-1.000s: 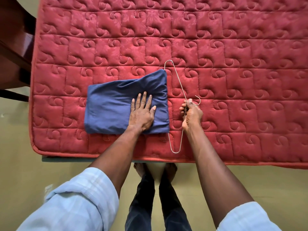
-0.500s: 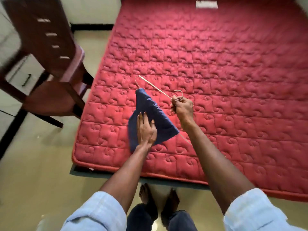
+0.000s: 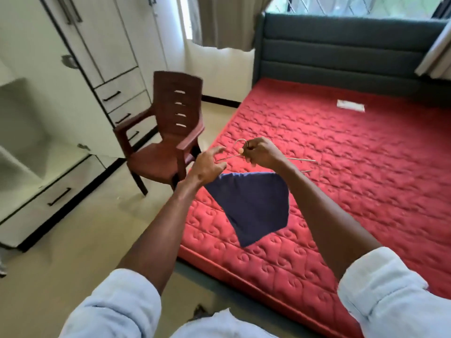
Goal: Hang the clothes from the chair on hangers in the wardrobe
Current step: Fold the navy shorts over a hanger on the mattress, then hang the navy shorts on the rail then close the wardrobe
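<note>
We hold the wire hanger [image 3: 266, 158] in the right hand [image 3: 262, 154], fingers curled tight round the neck just under the hook, which curves up beside the knuckles. Its long axis runs roughly level, one end poking out past the right wrist over the red mattress [image 3: 341, 167], the other end pointing toward the left hand [image 3: 207, 165]. The folded blue garment [image 3: 253, 206] hangs off the hanger's bar, draped below both hands, clear of the mattress.

The left hand is just beside the hanger's near end, fingers spread and loosely bent, thumb out. We can't tell whether a fingertip touches the wire; it grips nothing that we can see.

The relation that matters: the wardrobe [image 3: 73, 69] lies well off to the left of the hanger, beyond the brown chair [image 3: 168, 140], and one door near the lower left looks open, shelves showing inside. The left hand is on the wardrobe side of the hanger, but the right hand has the hook. So we judge the next move is a carry leftward, past the chair, hook leading. No rail is visible from here.

The chair seat shows no clothes on it. A small white item [image 3: 350, 105] lies on the mattress near the grey headboard [image 3: 341, 50].
</note>
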